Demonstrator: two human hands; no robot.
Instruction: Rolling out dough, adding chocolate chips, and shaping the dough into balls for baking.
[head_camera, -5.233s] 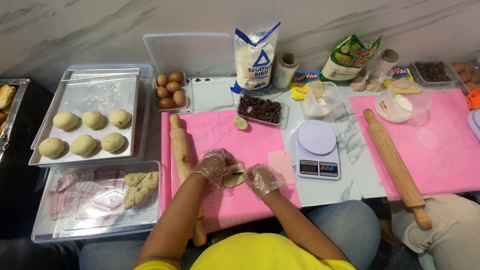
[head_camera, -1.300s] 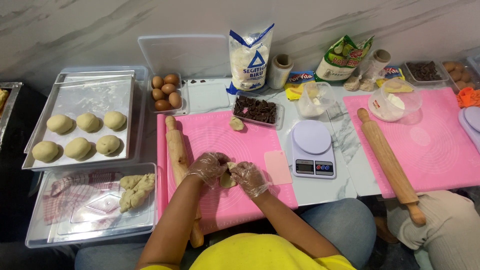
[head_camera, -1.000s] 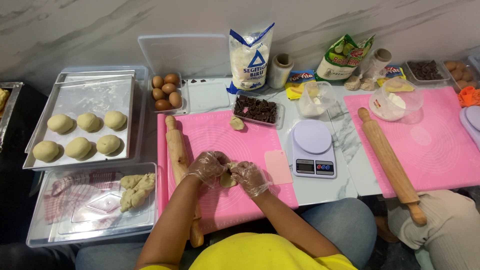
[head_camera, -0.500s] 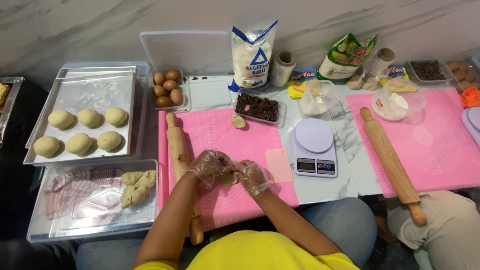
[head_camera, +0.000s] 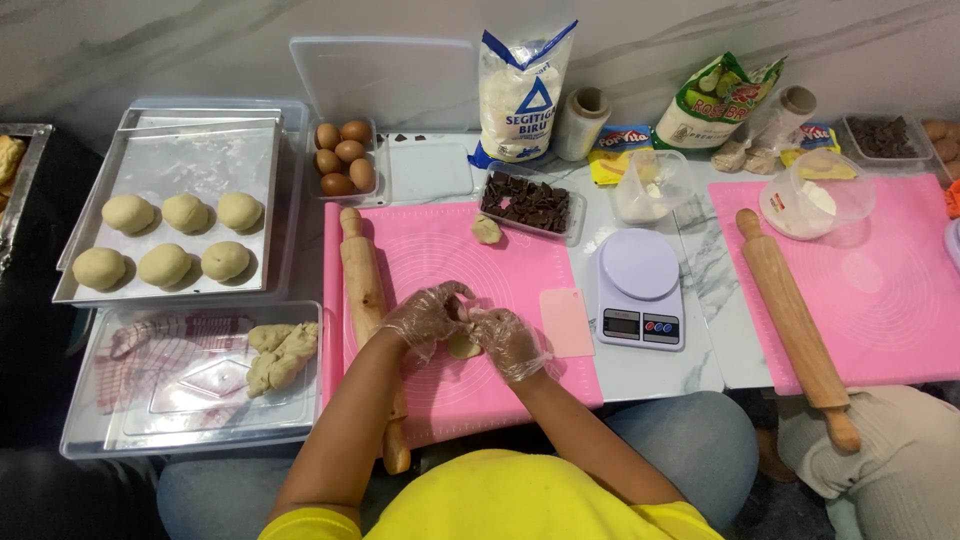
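Left hand (head_camera: 428, 315) and right hand (head_camera: 507, 340), both in clear plastic gloves, pinch a small pale dough piece (head_camera: 463, 346) between them over the pink silicone mat (head_camera: 440, 250), just right of the wooden rolling pin (head_camera: 366, 290). Dough looks soft, light, tacky; best cupped at edges.

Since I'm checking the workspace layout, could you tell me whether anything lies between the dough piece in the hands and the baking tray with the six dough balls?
Yes. The wooden rolling pin lies lengthwise along the pink mat's left edge, between the dough piece, held by both gloved hands, and the baking tray.
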